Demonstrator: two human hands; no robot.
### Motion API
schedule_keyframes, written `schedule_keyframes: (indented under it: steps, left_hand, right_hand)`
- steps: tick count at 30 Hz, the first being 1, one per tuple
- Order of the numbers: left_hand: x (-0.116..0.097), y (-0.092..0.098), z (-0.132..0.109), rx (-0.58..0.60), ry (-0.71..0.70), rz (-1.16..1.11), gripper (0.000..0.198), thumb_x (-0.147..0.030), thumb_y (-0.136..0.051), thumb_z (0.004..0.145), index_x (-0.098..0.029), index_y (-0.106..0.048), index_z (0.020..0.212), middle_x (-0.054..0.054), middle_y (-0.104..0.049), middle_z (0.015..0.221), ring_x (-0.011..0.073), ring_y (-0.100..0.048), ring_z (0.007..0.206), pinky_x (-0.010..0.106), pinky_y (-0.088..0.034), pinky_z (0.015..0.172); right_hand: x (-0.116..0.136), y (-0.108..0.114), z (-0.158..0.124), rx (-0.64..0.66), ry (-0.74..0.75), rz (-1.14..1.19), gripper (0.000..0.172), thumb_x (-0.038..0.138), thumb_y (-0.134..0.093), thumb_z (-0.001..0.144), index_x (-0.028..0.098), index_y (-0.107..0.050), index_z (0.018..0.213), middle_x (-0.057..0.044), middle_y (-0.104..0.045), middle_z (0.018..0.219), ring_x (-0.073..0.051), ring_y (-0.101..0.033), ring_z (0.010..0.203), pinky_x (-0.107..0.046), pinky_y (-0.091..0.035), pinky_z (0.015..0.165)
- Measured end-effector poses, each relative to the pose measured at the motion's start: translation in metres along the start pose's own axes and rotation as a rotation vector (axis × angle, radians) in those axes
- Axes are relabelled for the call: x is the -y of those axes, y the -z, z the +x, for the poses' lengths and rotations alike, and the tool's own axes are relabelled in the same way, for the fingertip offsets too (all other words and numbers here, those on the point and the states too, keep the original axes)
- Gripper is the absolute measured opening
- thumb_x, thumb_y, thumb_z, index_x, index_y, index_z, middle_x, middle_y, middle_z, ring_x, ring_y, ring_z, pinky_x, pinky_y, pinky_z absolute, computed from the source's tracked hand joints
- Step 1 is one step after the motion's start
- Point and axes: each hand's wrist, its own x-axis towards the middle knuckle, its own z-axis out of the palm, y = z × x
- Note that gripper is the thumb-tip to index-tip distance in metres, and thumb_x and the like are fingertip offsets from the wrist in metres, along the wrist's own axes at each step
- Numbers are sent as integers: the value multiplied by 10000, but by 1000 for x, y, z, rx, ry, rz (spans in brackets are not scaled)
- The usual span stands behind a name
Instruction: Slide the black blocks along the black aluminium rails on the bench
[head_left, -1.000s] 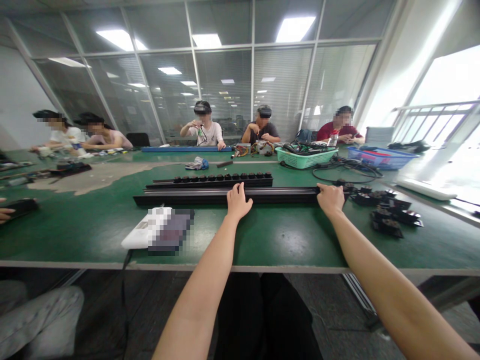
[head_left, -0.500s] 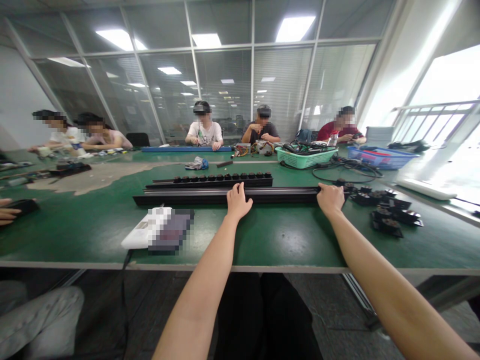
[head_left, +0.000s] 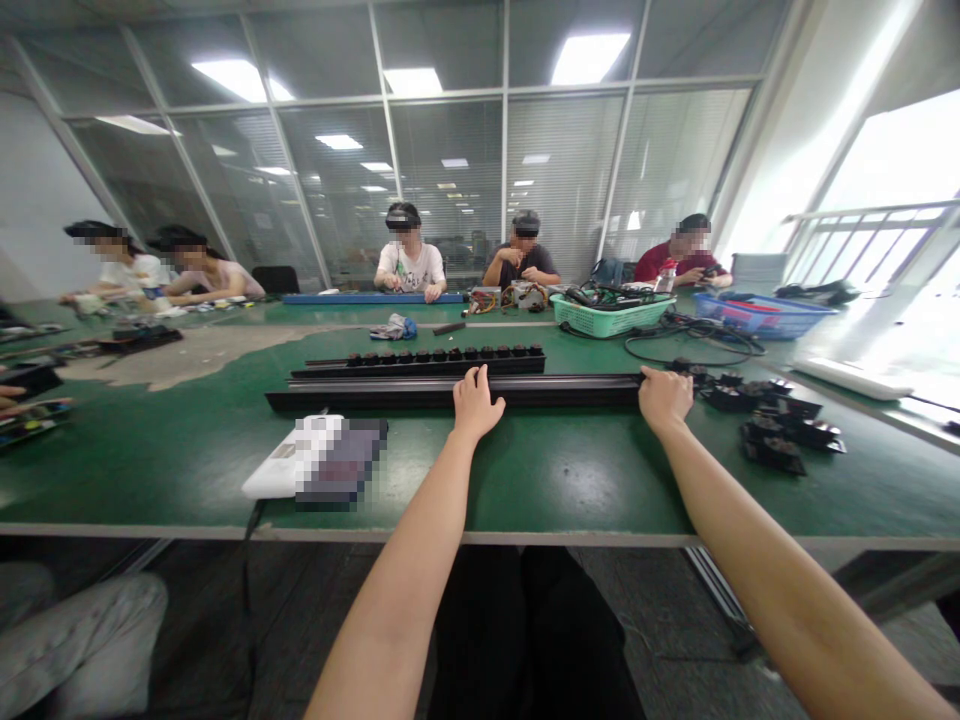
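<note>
A long black metal rail (head_left: 360,397) lies across the green workbench in front of me. My left hand (head_left: 476,405) rests on its middle with the fingers curled over it. At the rail's right end, my right hand (head_left: 665,400) grips it. Just behind lies a second black bar (head_left: 420,367) carrying a row of several round black knobs, touching neither hand. A white device (head_left: 281,470) with a blurred label lies nearer me, left of my left hand. Several black brackets (head_left: 772,440) sit right of my right hand.
The green workbench (head_left: 555,490) ends in a pale front edge. Beyond stand a green plastic basket (head_left: 607,317) of cables and a blue basket (head_left: 761,315). Co-workers sit across the bench, and a co-worker's hand (head_left: 9,393) shows at far left.
My right hand has shifted slightly right along the rail, and my left hand stays put. The co-worker across the bench has lowered both hands to the tabletop.
</note>
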Motion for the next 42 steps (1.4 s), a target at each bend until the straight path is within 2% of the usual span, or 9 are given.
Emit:
schedule_keyframes:
  steps: [6,9,17,25,32,42]
  left_hand:
    - [0,-1,0,-1,-4,8,715,-295,-646,908,-135,-396,1559,204,-456,1588,348,-461,1474,473,-318,1253]
    - [0,-1,1,-2,-6,6,715,-298,-650,906,-144,-399,1557,202,-460,1585,349,-466,1471,475,-326,1247]
    - [0,-1,1,-15,-9,-4,708,-291,-655,902,-173,-405,1555,193,-470,1572,348,-477,1462,488,-336,1240]
    - [1,-3,1,-18,-6,6,715,-292,-655,900,-140,-409,1554,207,-465,1581,354,-474,1463,483,-327,1249]
    - [1,-3,1,-19,-7,6,717,-292,-663,897,-156,-411,1554,201,-470,1577,353,-475,1465,485,-339,1243]
    - [-2,0,0,-3,-5,3,717,-295,-653,903,-160,-403,1560,202,-462,1589,350,-463,1477,488,-328,1246]
  right_hand:
    - [4,9,-1,53,-77,27,488,194,-394,1017,199,-717,1382,-212,-706,1251,-323,-620,1177,-447,-454,1004]
    - [4,12,-2,60,-101,35,491,189,-385,1021,202,-713,1387,-215,-691,1267,-329,-603,1190,-438,-464,964]
    - [-2,11,-4,44,-113,50,524,188,-337,1025,227,-696,1405,-212,-652,1290,-329,-548,1230,-501,-410,1027]
    - [-1,8,-4,68,-147,37,498,247,-355,1023,179,-639,1427,-239,-581,1376,-360,-502,1313,-564,-401,1055]
    - [-4,1,-2,39,-184,30,466,335,-356,1033,152,-662,1333,-257,-549,1392,-382,-461,1349,-638,-311,1114]
    - [2,4,-7,27,-212,66,512,431,-375,1022,114,-624,1338,-319,-497,1426,-439,-409,1373,-753,-277,1082]
